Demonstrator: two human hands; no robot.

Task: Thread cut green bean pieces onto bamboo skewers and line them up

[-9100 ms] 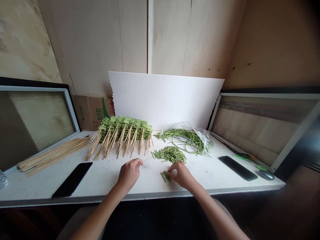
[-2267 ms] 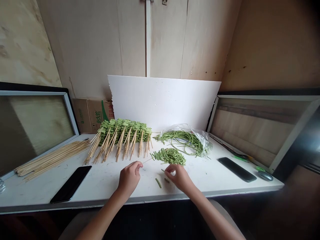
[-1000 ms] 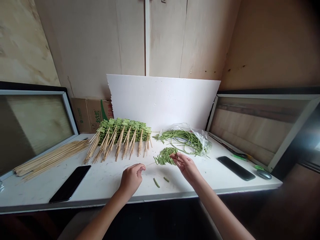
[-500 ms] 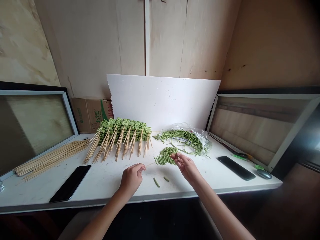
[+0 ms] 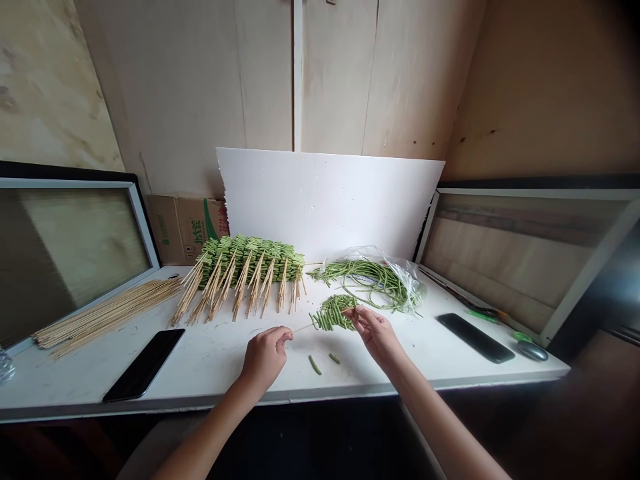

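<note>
My left hand is closed around the blunt end of a thin bamboo skewer. The skewer points right and carries a row of short green bean pieces. At its far end my right hand pinches what looks like a bean piece between thumb and fingers; the fingers partly hide it. Behind the skewer lies a small heap of cut bean pieces, partly covered by the threaded row. Two loose pieces lie nearer the front edge, a longer bean piece and a shorter bean piece.
Filled bean skewers are stacked at the back left, beside bare bamboo skewers. Long uncut beans spill from a clear plastic bag. A black phone, a second dark phone and a mouse rest on the white table.
The whole view has shifted slightly to the right. Both hands keep nearly the same grip and place over the table, with the skewer still between them.
</note>
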